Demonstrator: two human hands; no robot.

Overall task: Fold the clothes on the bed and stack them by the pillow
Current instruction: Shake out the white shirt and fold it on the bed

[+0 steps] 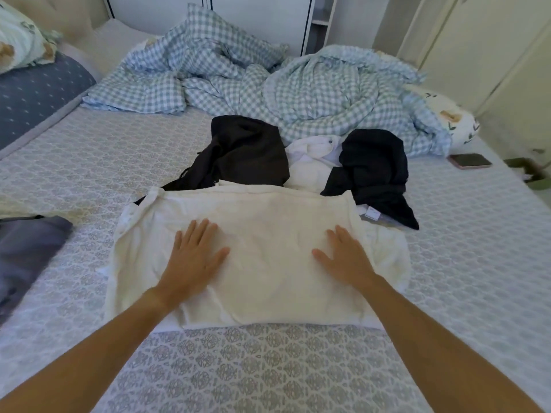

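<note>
Looking down from my head camera, I cannot make out what kind of garment the cream garment is, since it is folded over on itself and its far edge covers part of the clothes behind. My left hand and right hand both lie flat on it, fingers straight and slightly spread, pressing the cloth and gripping nothing. A grey garment at the left is blurred and cut off by the frame edge. The bed has a patterned grey and white cover, with pale wardrobe doors beyond. Just behind the cream piece lie a dark brown garment, a white garment and a navy garment, all crumpled and touching one another. Farther back sits a heaped checked duvet. A floral pillow lies at the far left corner, and a phone rests near the right edge.
</note>
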